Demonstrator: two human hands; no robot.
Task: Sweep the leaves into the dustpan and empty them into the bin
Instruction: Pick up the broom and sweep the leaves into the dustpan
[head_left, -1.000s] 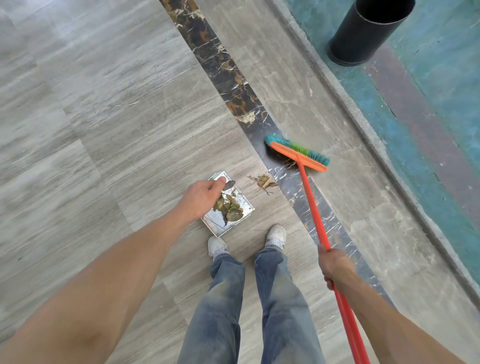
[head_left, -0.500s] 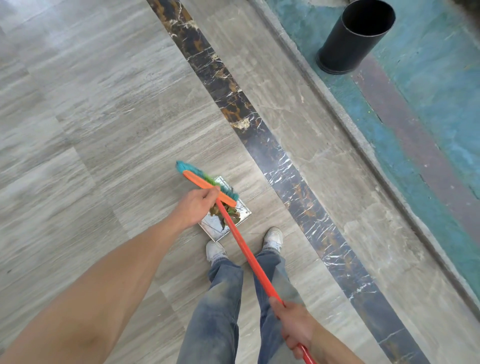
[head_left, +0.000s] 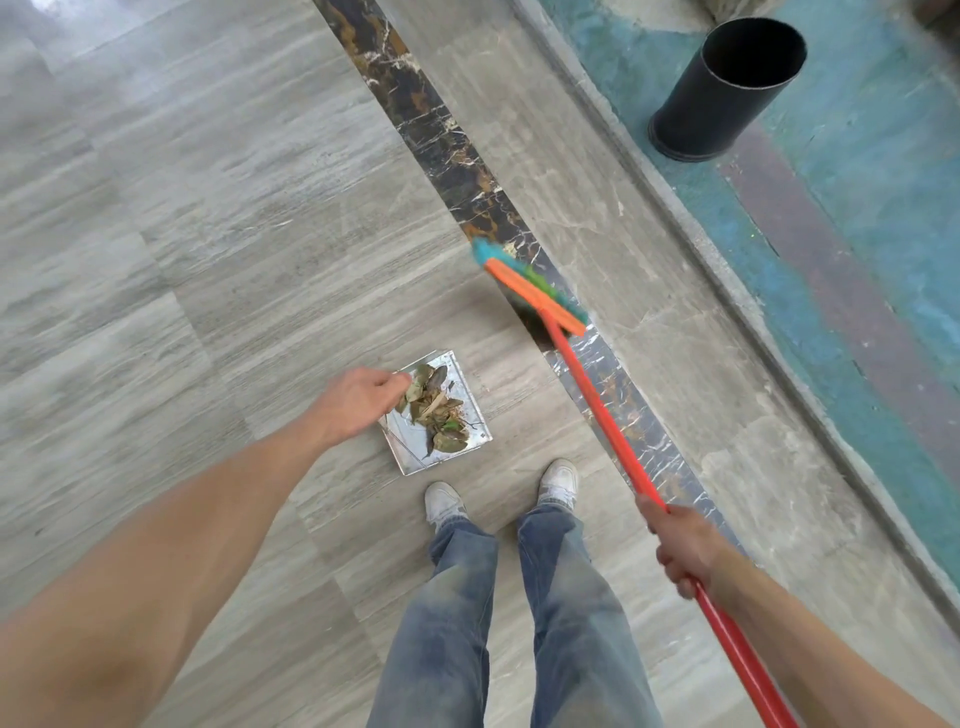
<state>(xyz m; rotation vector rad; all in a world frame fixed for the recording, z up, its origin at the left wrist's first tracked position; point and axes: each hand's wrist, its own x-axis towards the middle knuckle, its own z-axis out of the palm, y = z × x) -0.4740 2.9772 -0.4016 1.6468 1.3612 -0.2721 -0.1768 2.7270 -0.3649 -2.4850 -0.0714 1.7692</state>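
Left hand (head_left: 358, 400) just left of centre, fingers curled at the near edge of a shiny metal dustpan (head_left: 475, 415) (handle hidden under the fist). Dry brown leaves (head_left: 434, 410) heaped inside the pan. Broom head (head_left: 535, 293) at 1 o'clock from the pan, apart from it, over the dark marble strip (head_left: 441, 135). Right hand (head_left: 680, 545) at 4 o'clock, wrapped round the red broom handle (head_left: 602, 415). Black bin (head_left: 727, 88) upright at 1 o'clock, far off. White shoes (head_left: 558, 480) and jeans (head_left: 571, 613) at 6 o'clock.

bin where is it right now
In the head view the black bin stands upright at the top right, on the blue-green floor strip beyond the grey kerb, well away from the dustpan and past the broom head.
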